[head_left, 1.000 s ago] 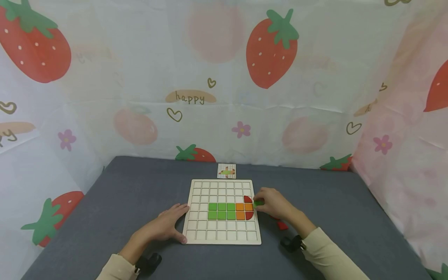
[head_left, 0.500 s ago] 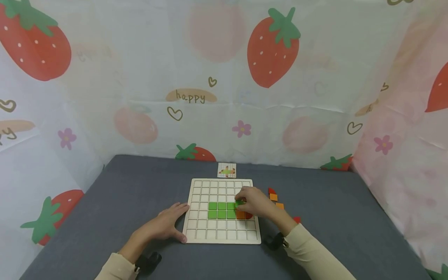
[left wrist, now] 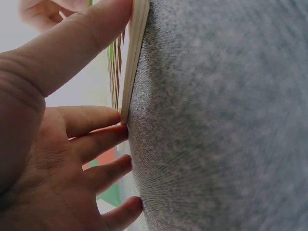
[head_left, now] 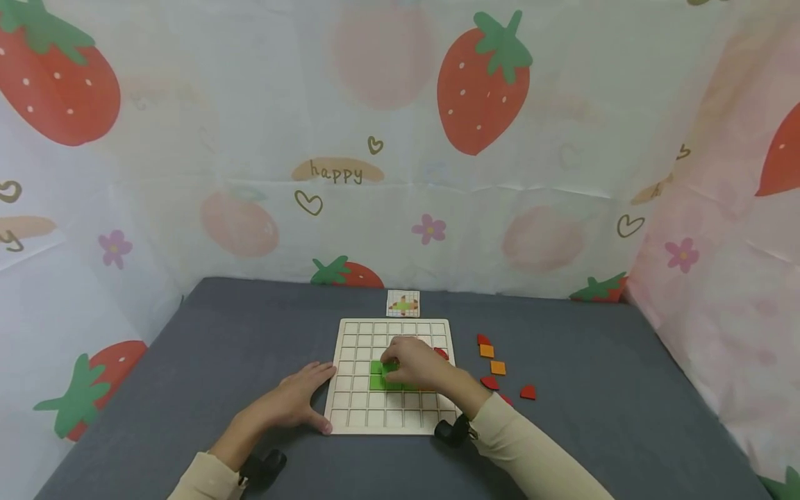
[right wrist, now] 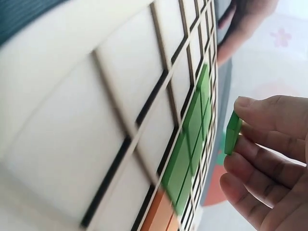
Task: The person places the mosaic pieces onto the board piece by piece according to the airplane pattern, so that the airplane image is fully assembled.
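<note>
A light wooden grid board (head_left: 359,419) lies on the dark table. At its left side my left hand (head_left: 290,403) rests with spread fingers, the thumb touching the near corner and fingertips at the edge. Over the board, my right hand (head_left: 415,364) pinches a green square tile (right wrist: 233,134) between thumb and fingers, clear of the surface in the right wrist view. Below it, green tiles (right wrist: 185,159) fill adjoining cells, with orange tiles (right wrist: 159,211) beside them. A red rounded piece (head_left: 441,353) shows past the right hand, which hides part of the pattern.
Right of the board lie loose orange squares (head_left: 498,368) and several red rounded pieces (head_left: 528,392). A small pattern card (head_left: 403,304) lies beyond the board's far edge. A strawberry-printed curtain (head_left: 375,236) encloses the table's back and sides.
My right hand has carried the green tile from the board's right edge leftward over the green tiles. The loose pieces on the right are now uncovered. My left hand stays in place.
</note>
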`<state>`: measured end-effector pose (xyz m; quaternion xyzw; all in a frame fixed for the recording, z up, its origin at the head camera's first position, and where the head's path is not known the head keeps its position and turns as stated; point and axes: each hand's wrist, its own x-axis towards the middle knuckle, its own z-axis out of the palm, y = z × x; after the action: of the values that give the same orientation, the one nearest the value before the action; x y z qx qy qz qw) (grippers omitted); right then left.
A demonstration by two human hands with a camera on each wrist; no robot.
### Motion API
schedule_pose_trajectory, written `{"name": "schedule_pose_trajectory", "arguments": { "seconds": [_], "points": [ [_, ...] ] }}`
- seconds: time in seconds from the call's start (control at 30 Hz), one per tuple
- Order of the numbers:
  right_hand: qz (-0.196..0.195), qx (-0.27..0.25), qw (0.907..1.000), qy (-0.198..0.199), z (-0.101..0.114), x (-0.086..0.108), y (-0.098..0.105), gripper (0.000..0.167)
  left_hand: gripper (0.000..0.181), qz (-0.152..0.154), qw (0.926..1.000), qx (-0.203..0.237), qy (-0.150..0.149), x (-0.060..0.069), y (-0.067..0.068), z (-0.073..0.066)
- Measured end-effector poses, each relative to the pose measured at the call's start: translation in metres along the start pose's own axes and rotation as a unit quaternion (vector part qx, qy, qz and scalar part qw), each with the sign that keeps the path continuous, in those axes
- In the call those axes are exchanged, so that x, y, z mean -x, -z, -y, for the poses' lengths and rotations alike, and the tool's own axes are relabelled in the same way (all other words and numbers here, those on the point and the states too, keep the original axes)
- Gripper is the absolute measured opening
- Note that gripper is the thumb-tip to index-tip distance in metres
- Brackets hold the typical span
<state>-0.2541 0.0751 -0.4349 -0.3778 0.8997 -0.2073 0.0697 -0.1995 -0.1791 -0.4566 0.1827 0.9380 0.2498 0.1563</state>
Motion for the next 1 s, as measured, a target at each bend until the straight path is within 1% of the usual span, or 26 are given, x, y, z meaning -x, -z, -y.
{"name": "schedule_pose_trajectory", "arguments": {
  "seconds": [0.3,0.5,0.6,0.83,1.0],
  "points": [
    [0.005,0.02,0.9997,0.015,0.017,-0.02,-0.011,0.021,0.101,-0.001,1.0,-0.004,-0.008,0.001,0.001,0.001],
    [0.017,0.049,0.9986,0.008,0.027,-0.028,-0.017,0.021,0.101,-0.004,0.9999,-0.007,-0.014,0.001,0.0,0.002],
    [0.023,0.058,0.998,0.004,0.03,-0.031,-0.019,0.019,0.101,-0.004,0.9999,-0.005,-0.01,0.001,-0.001,0.004],
    [0.033,0.065,0.9972,-0.015,0.032,-0.037,-0.026,0.016,0.102,0.0,1.0,0.0,-0.006,0.001,0.0,0.004],
    [0.035,0.065,0.997,-0.019,0.032,-0.038,-0.029,0.013,0.101,0.0,1.0,0.004,-0.004,0.0,0.0,0.003]
  ]
}}
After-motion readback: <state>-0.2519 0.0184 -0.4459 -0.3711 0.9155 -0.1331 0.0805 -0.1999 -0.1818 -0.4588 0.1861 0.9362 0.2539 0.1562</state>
